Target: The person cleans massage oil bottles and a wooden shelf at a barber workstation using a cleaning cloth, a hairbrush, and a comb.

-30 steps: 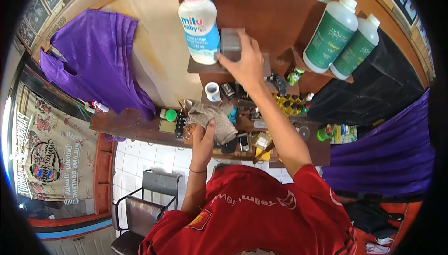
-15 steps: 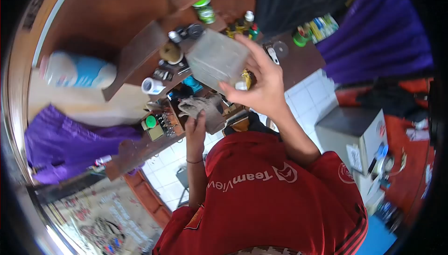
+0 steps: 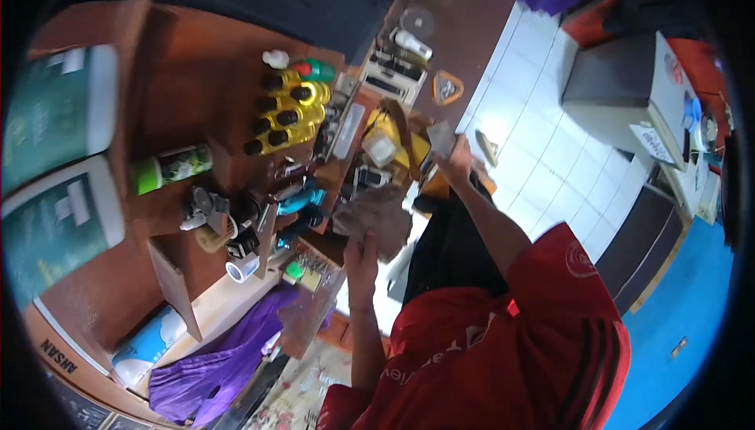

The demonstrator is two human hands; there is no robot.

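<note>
My left hand is closed on a rumpled grey-brown cloth, held over the front of the wooden dresser. My right hand grips a small translucent squarish container by its near side, low beside an open drawer of yellow things. A brown strap and a whitish, clear-looking tub lie in that drawer, to the left of my right hand. Whether the container holds anything cannot be made out.
Several yellow bottles with black caps stand on the shelf, near a green-and-white can. Hair clippers and a triangular orange-rimmed item lie on the dresser top. A grey-topped white cabinet is at right.
My right hand has carried the container from up close to the camera down and away, beside the open drawer. The left hand still holds the cloth. The view has turned.
</note>
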